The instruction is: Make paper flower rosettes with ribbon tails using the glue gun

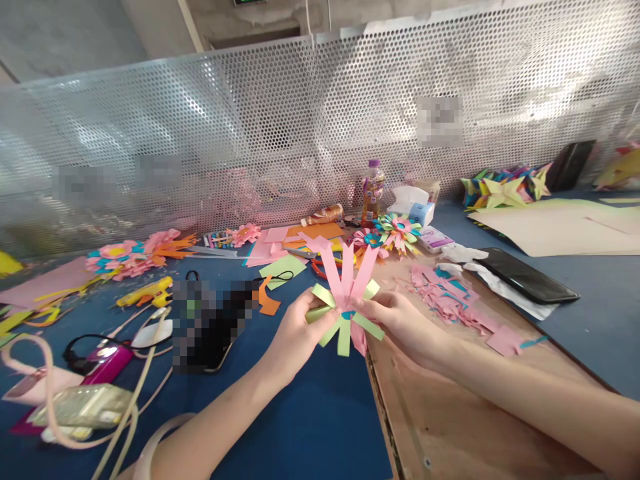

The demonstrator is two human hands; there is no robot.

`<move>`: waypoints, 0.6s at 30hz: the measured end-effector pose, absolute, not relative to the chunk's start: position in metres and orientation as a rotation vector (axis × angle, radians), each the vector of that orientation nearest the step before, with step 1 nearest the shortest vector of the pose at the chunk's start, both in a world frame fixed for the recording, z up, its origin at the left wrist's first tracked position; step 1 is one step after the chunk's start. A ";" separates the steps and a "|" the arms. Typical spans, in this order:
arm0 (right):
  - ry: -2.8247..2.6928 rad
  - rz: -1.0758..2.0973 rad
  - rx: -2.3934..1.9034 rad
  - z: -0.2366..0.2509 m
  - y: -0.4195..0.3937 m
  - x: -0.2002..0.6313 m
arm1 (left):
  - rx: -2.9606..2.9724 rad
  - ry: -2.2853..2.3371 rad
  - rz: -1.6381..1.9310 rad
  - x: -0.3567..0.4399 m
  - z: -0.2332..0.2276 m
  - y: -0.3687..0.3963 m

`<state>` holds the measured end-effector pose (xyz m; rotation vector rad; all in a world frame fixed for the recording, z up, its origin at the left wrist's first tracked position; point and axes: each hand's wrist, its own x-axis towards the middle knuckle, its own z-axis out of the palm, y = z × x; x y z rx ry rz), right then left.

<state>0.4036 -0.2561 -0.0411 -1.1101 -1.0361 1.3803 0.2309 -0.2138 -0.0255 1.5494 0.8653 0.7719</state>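
Both my hands hold a half-made paper flower point(346, 299) above the table's middle, its pink strips fanning upward and its light-green strips spreading below. My left hand point(296, 333) pinches the green strips on the flower's left side. My right hand point(400, 321) grips the centre and right side, where a pink strip hangs down. A small blue spot shows at the flower's centre. The flower hovers over the near-left edge of a brown wooden board point(450, 413).
Pink and blue paper scraps point(450, 300) litter the board. Finished paper flowers point(395, 232) point(120, 259), a drink bottle point(373, 190), a yellow glue gun point(145, 292), red-handled scissors point(323, 267), a black phone point(525, 275), cables and coloured sheets lie on the blue table before a perforated metal screen.
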 end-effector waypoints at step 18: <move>-1.614 0.679 -1.096 -0.041 -0.248 0.426 | 1.265 0.644 0.892 0.226 -0.016 -0.205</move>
